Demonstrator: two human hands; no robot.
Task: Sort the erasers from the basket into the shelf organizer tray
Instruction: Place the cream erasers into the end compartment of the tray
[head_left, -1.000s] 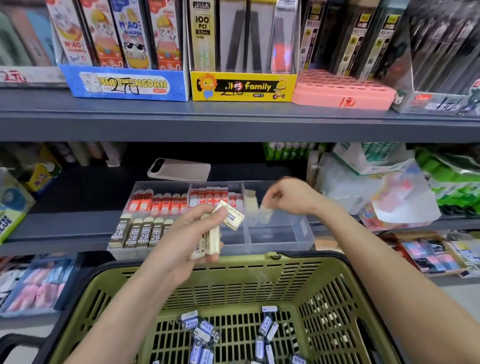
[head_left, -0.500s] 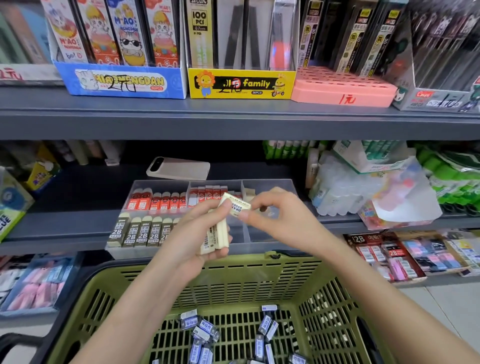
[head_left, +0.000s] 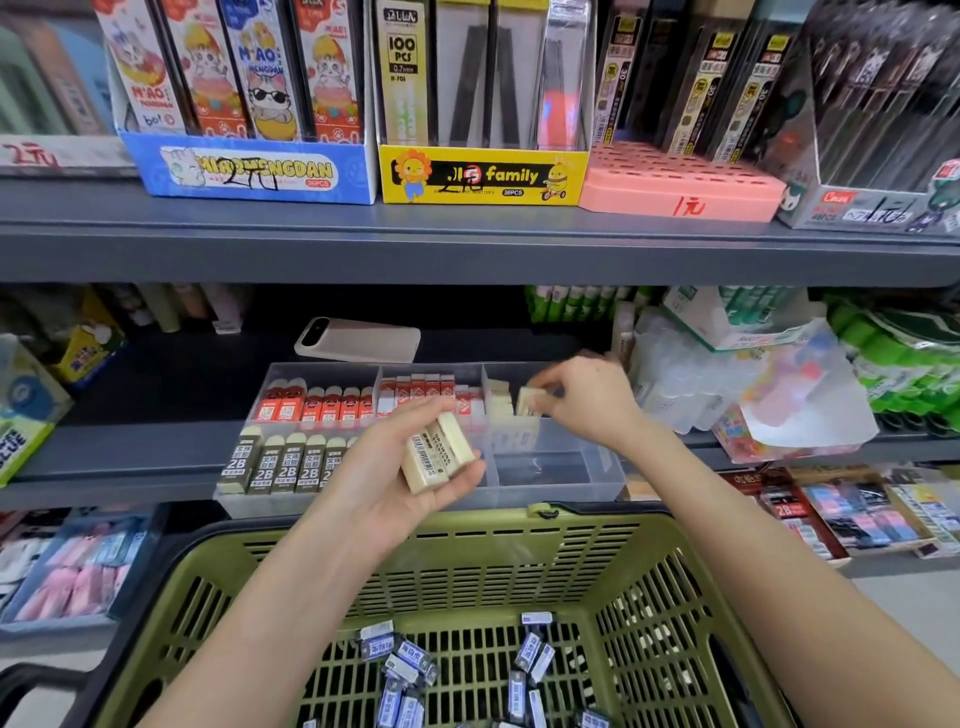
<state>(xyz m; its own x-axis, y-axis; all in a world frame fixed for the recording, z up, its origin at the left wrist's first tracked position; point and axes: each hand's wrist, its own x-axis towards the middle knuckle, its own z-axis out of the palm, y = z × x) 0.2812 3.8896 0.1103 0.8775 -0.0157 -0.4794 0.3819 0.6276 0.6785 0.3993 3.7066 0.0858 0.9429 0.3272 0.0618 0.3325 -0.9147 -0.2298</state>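
Observation:
My left hand (head_left: 395, 483) holds a small stack of cream erasers (head_left: 436, 457) above the near edge of the clear organizer tray (head_left: 566, 480) on the middle shelf. My right hand (head_left: 589, 402) pinches one cream eraser (head_left: 530, 400) over the tray's back right compartment, beside a row of cream erasers (head_left: 501, 397) standing there. Red-sleeved erasers (head_left: 317, 402) fill the tray's back left and middle sections; dark 2B erasers (head_left: 285, 462) fill the front left. The green basket (head_left: 519, 551) below holds several blue-and-white wrapped erasers (head_left: 410, 670).
A phone (head_left: 358, 340) lies on the shelf behind the tray. Clear plastic bags of goods (head_left: 753, 384) crowd the shelf right of the tray. Boxed stationery displays (head_left: 483, 174) line the upper shelf. The tray's front right compartment (head_left: 545, 467) holds nothing.
My right hand took one cream eraser from the stack in my left hand and carried it back right over the tray's back right compartment. My left hand stayed put.

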